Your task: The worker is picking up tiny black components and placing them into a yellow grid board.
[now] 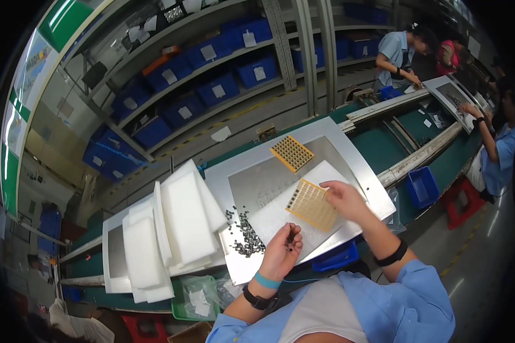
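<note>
My left hand [279, 251] is closed palm-up around several small black parts [292, 237]. At its upper right corner a yellow perforated tray [316, 208] is pinched by my right hand [347, 200]. Dark pieces fill a row or so along the tray's left edge; the rest of its holes look pale. Under the tray lies a white foam sheet [274, 217] on a metal plate [234, 166]. Farther back, a second yellow tray [292, 153] has dark pieces in its holes. A loose heap of small black parts [249, 235] is left of the foam sheet.
White foam sheets [189, 217] stand stacked on the left. Below them is a green bin [180, 303] with plastic bags. Blue bins sit at the bench edge [337, 257] and right [422, 187]. Shelves [212, 74] line the back. Co-workers [395, 54] work along the green bench.
</note>
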A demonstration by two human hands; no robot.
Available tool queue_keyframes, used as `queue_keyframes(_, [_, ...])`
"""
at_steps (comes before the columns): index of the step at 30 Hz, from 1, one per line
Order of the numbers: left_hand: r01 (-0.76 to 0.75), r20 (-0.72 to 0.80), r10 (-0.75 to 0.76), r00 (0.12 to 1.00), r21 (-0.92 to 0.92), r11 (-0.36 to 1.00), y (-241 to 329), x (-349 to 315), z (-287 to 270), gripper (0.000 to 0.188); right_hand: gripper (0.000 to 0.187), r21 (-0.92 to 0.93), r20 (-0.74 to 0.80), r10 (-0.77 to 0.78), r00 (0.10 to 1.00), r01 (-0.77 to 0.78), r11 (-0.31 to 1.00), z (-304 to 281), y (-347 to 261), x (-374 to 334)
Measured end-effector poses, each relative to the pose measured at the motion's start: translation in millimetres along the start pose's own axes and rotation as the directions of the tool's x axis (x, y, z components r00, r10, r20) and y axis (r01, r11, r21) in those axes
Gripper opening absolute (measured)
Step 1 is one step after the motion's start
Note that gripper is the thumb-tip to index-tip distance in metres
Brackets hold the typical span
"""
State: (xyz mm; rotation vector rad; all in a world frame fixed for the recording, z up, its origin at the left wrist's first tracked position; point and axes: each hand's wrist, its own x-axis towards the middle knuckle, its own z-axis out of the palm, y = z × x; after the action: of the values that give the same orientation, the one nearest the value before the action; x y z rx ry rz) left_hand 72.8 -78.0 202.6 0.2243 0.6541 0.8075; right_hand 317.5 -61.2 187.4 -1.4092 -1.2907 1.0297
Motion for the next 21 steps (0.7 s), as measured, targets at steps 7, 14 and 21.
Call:
queue_keyframes(7, [-0.072, 0.024, 0.072, 0.997, 0.039, 0.997, 17.5, -1.4, -49.2, 0.021, 0.026, -0.317, 0.410, 0.058, 0.910, 0.083, 0.945, 2.2, 0.9, 70.4])
queue_keyframes(14, [-0.025, -0.085, 0.025, 0.996, -0.001, 1.000, 18.9, 18.1, -101.8, 0.029, 0.020, -0.575, 0.289, -0.254, 0.923, 0.380, 0.725, 76.1, 25.6, 48.8])
queue_keyframes(21, [0.025, 0.026, -0.024, 0.999, -0.045, 0.999, 5.9, 32.5, -116.1, 0.024, 0.015, -0.190, 0.398, -0.302, 0.866, 0.400, 0.897, 112.9, 10.2, 15.8])
